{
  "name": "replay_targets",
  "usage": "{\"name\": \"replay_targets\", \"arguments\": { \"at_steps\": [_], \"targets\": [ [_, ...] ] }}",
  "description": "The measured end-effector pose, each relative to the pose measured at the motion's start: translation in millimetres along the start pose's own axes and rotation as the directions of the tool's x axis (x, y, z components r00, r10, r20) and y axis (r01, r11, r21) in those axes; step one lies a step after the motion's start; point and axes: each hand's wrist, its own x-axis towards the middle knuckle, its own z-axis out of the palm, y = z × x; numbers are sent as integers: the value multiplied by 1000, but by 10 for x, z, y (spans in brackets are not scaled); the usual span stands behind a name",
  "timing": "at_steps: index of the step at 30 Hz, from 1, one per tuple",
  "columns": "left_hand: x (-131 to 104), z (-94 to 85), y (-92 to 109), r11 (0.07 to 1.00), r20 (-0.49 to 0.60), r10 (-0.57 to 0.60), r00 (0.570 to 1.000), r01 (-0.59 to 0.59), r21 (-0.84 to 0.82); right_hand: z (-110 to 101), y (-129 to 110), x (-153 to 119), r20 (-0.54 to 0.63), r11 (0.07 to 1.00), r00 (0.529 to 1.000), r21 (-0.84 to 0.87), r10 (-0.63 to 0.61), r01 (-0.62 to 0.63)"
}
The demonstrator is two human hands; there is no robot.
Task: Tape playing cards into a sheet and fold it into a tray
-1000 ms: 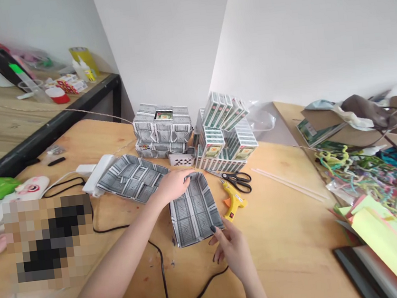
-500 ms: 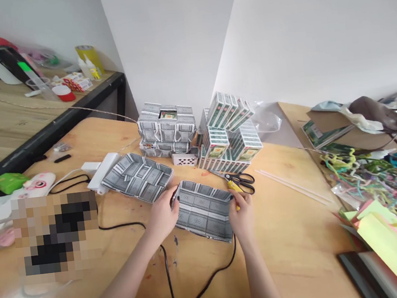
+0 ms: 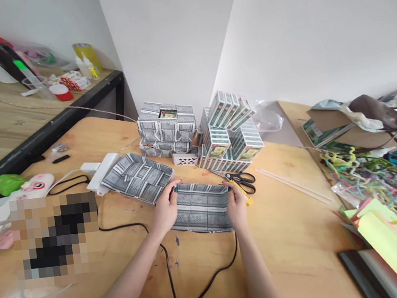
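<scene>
Between my hands is a shallow tray made of playing cards (image 3: 201, 211), its grey patterned card backs facing up. My left hand (image 3: 167, 210) grips its left end and my right hand (image 3: 236, 207) its right end, fingers closed over the walls. A second playing-card tray (image 3: 139, 177) lies just left of it, close to my left hand. Scissors (image 3: 243, 181) with black handles lie beyond my right hand, and a yellow object (image 3: 249, 199) is partly hidden beside that hand.
Behind stand a box built of playing cards (image 3: 167, 124) and stacked card packs (image 3: 230, 131). A white power strip (image 3: 103, 174) is at left; a black cable (image 3: 201, 294) loops in front. White sticks (image 3: 294, 186), coloured pipe cleaners (image 3: 366, 173) and papers (image 3: 388, 237) lie to the right.
The held tray has turned a little, its right end moving away from me so that it lies more level. My right hand has shifted slightly left and up with it.
</scene>
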Motion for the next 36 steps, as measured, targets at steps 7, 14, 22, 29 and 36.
{"name": "replay_targets", "arguments": {
  "at_steps": [7, 14, 22, 29, 36],
  "targets": [
    [29, 8, -1, 998, -16, 12, 1000, -11, 69, 4, 20, 9, 91, 995, 995, 87, 39, -47],
    [20, 5, 28, 988, -14, 10, 1000, -8, 155, -20, 64, 46, 113, 966, 991, 242, 69, -94],
    [35, 42, 5, 986, -30, 30, 999, -25, 166, 63, 41, 79, 149, 995, 989, 97, -15, 1],
    [-33, 120, 48, 959, -30, 141, 990, -129, 253, 64, 48, 134, 113, 997, 991, 40, -72, 68],
    [-83, -301, 276, 834, -117, 342, 932, -244, 495, 0, -49, 148, 145, 983, 983, -129, -113, 132]
  ]
}}
